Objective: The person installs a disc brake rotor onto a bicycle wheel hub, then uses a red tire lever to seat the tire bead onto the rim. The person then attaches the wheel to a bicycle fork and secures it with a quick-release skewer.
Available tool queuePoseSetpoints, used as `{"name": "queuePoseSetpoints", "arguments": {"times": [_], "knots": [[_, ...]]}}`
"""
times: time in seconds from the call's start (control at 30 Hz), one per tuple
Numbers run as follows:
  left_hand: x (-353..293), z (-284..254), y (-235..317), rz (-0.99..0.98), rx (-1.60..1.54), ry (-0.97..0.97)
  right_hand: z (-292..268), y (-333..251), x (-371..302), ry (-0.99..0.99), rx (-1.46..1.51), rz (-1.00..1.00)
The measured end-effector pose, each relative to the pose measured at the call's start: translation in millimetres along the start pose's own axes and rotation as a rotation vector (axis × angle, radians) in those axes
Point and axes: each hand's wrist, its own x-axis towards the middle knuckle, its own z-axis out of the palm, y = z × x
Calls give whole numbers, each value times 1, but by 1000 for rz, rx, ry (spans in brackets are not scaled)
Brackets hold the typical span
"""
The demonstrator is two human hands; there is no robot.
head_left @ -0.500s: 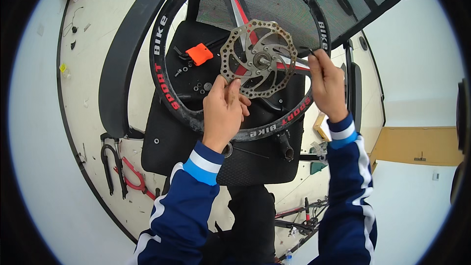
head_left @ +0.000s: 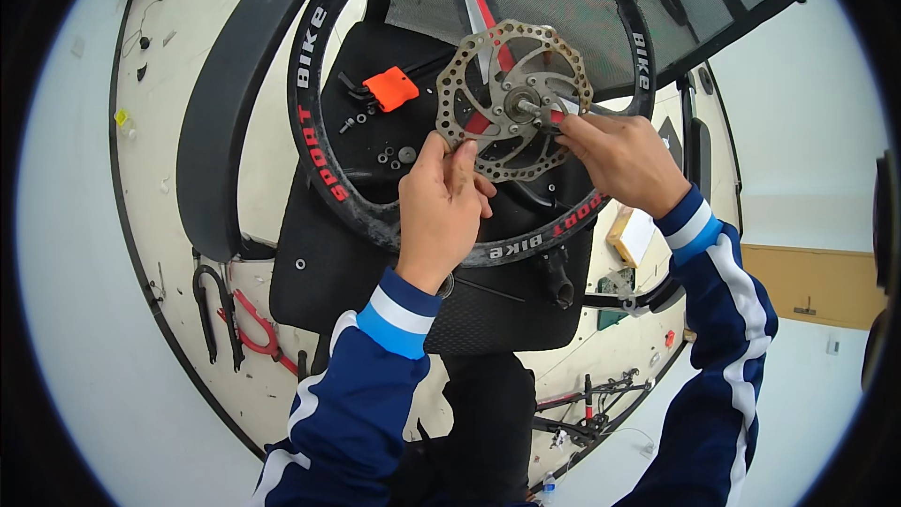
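Observation:
A silver brake disc (head_left: 452,84) with drilled holes lies over the hub of a black bicycle wheel (head_left: 306,103) with red-and-white spokes. My left hand (head_left: 439,202) pinches the disc's near-left rim between thumb and fingers. At the disc's right side, my right hand (head_left: 624,155) is closed on a small dark tool, apparently a hex key (head_left: 547,126), close beside the hub axle (head_left: 530,109). My fingers hide most of this tool, and I cannot tell whether its tip sits in a bolt.
The wheel rests on a black office chair seat (head_left: 319,291). An orange hex key holder (head_left: 390,90) and several nuts and washers (head_left: 388,158) lie on it inside the rim. A chair armrest (head_left: 225,122) rises at left. Floor: a fork (head_left: 205,314), a red part (head_left: 255,324), a bike frame (head_left: 587,418).
My right hand has moved left and down, bringing the small dark tool from the disc's outer edge to beside the axle. My left hand still grips the rim. The view has shifted slightly.

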Motion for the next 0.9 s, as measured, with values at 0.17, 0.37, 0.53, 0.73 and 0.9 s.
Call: {"name": "queuePoseSetpoints", "arguments": {"times": [0.17, 0.37, 0.53, 0.73, 0.9], "knots": [[2, -2, 0, 11, 17, -4, 0, 4, 0, -25, 9, 18], [0, -1, 3, -5, 12, -5, -12, 11, 6, -135, 7, -19], [4, -8, -2, 25, 123, 12, -21, 18, 16, -212, -19, -121], [6, -9, -1, 50, 103, 34, -30, 19, 27, -301, -12, -165], [7, -11, -2, 55, 127, 35, -32, 29, 38, -259, -103, -313]]}}
